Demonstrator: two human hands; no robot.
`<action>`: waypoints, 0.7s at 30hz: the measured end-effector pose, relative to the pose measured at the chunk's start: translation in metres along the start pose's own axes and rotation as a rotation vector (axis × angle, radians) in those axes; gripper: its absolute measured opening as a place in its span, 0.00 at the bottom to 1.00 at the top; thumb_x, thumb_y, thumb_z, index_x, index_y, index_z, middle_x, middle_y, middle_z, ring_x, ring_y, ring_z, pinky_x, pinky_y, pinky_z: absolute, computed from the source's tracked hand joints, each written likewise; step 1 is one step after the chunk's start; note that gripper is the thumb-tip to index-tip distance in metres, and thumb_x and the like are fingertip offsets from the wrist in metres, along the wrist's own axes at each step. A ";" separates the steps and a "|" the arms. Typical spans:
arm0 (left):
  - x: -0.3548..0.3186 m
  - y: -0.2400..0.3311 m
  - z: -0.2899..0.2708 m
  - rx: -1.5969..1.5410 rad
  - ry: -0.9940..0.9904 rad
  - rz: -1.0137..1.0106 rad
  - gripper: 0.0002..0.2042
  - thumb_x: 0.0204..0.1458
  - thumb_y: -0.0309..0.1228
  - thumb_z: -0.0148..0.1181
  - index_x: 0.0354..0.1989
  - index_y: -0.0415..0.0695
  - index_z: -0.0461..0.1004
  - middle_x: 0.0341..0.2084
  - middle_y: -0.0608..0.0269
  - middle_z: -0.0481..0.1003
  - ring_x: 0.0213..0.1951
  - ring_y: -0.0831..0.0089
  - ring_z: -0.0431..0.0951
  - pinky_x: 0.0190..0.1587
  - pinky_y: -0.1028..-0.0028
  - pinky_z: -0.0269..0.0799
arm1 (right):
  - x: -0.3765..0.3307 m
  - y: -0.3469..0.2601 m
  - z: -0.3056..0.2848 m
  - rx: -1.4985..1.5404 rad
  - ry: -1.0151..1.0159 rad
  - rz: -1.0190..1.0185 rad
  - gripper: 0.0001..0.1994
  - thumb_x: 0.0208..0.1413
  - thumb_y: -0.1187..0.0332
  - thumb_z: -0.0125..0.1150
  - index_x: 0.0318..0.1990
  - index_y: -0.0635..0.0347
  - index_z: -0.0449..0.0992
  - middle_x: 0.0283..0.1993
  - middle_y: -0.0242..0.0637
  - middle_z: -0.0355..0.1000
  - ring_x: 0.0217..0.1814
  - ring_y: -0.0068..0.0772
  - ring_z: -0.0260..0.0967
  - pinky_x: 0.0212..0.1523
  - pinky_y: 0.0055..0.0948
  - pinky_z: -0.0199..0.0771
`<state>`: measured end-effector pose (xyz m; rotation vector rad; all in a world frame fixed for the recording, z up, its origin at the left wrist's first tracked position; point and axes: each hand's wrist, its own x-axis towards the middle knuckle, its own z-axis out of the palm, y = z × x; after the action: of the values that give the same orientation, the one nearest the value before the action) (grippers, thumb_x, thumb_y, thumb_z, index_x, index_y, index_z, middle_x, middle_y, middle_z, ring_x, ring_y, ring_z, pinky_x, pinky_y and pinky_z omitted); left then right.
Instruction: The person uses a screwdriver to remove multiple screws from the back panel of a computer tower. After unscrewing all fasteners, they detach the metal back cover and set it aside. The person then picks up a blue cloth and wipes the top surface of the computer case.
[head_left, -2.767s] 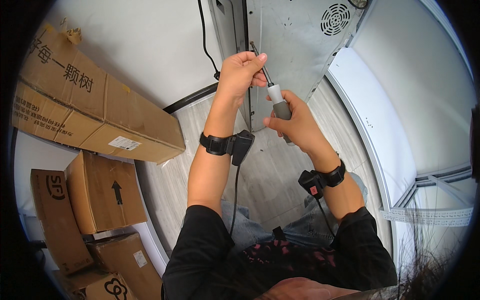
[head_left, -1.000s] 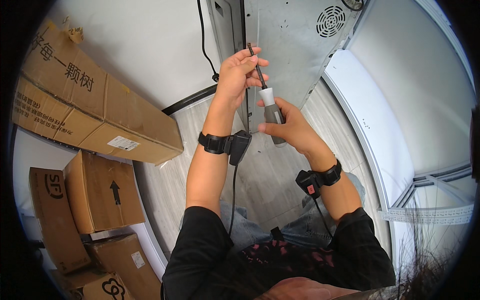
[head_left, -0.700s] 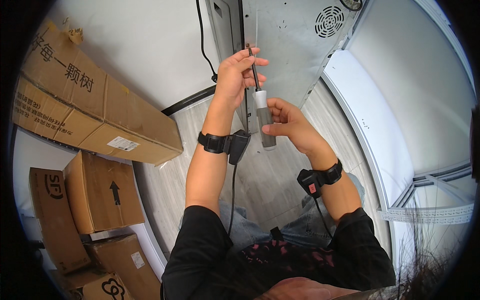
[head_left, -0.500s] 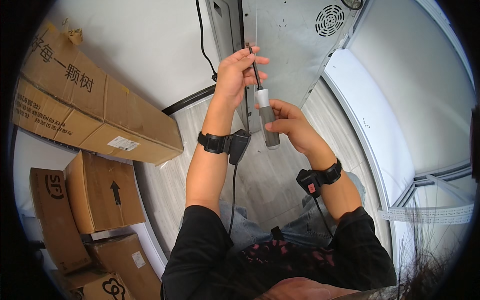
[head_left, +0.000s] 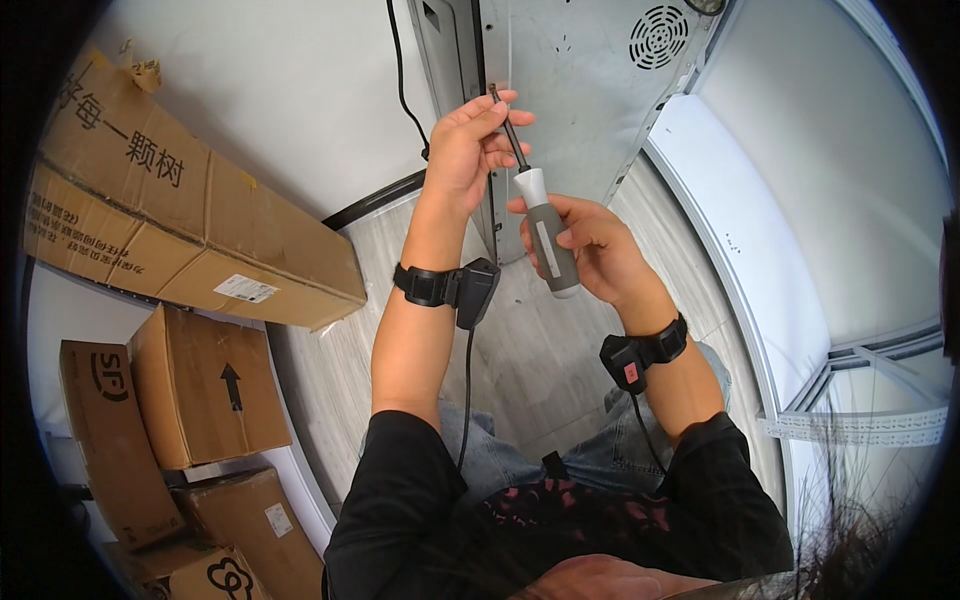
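Note:
A screwdriver with a grey and white handle slants up and left, its dark shaft pointing at the edge of a grey metal panel. My right hand is closed around the handle, thumb on its side. Higher up, my left hand pinches the shaft near its end between thumb and forefinger, with the other fingers loosely curled. At the shaft's end shows a small brownish bit, too small to tell if it is a screw. Whether the end touches the panel I cannot tell.
Large cardboard boxes stand at the left, with smaller cartons nearer to me. A black cable hangs beside the panel. White curved framing is at the right. Wrist straps with black units trail cords down my arms.
The screwdriver's handle has shifted slightly right and turned in my right hand, so a light stripe now faces up. Its end has moved slightly up and left. My left hand has barely moved.

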<state>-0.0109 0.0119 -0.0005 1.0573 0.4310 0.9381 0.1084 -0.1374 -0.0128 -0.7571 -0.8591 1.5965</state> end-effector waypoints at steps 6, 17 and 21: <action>-0.002 0.003 0.002 -0.006 0.015 -0.023 0.14 0.56 0.30 0.50 0.46 0.33 0.69 0.28 0.55 0.77 0.21 0.76 0.76 0.21 0.81 0.73 | -0.002 -0.003 0.006 0.033 -0.032 0.000 0.25 0.46 0.70 0.47 0.55 0.71 0.64 0.37 0.37 0.69 0.36 0.28 0.68 0.39 0.27 0.69; -0.004 0.000 0.001 -0.109 -0.018 -0.054 0.14 0.56 0.31 0.51 0.47 0.36 0.67 0.24 0.62 0.72 0.20 0.77 0.75 0.23 0.80 0.71 | 0.000 -0.011 0.004 0.340 -0.183 -0.020 0.29 0.45 0.65 0.50 0.56 0.72 0.60 0.39 0.42 0.69 0.35 0.33 0.70 0.34 0.29 0.71; -0.007 0.004 -0.005 -0.115 -0.035 -0.105 0.14 0.56 0.31 0.51 0.48 0.37 0.67 0.25 0.63 0.73 0.21 0.77 0.75 0.23 0.80 0.72 | -0.006 -0.012 0.017 0.177 -0.052 -0.020 0.27 0.47 0.72 0.53 0.57 0.73 0.60 0.43 0.42 0.70 0.39 0.30 0.70 0.40 0.26 0.71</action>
<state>-0.0206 0.0097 0.0001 0.9366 0.3958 0.8398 0.1020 -0.1438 0.0067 -0.5827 -0.7485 1.6561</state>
